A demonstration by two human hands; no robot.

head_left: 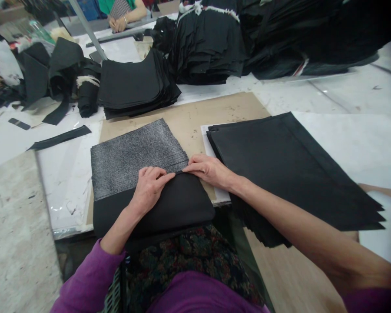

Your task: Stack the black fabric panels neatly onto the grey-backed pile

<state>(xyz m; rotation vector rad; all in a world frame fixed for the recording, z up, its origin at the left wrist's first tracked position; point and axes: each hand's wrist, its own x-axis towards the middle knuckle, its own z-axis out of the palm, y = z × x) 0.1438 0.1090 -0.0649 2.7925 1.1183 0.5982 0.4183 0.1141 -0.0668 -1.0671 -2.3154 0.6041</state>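
In front of me lies a stack of fabric pieces with a speckled grey face [130, 161]. A plain black piece of fabric [179, 204] covers its near part and hangs over the table's front edge. My left hand [151, 184] pinches the black piece's far edge near its middle, fingers curled. My right hand [210, 171] pinches that same edge at its right end, thumb and fingers together. The two hands are close to each other along the seam between grey and black.
A large stack of black sheets [280, 161] lies at right, partly under my right forearm. Behind stand another black stack [130, 87] and tied black bundles [208, 43]. A black strip [61, 137] lies at left. Across the table a co-worker's hands [119, 24] show.
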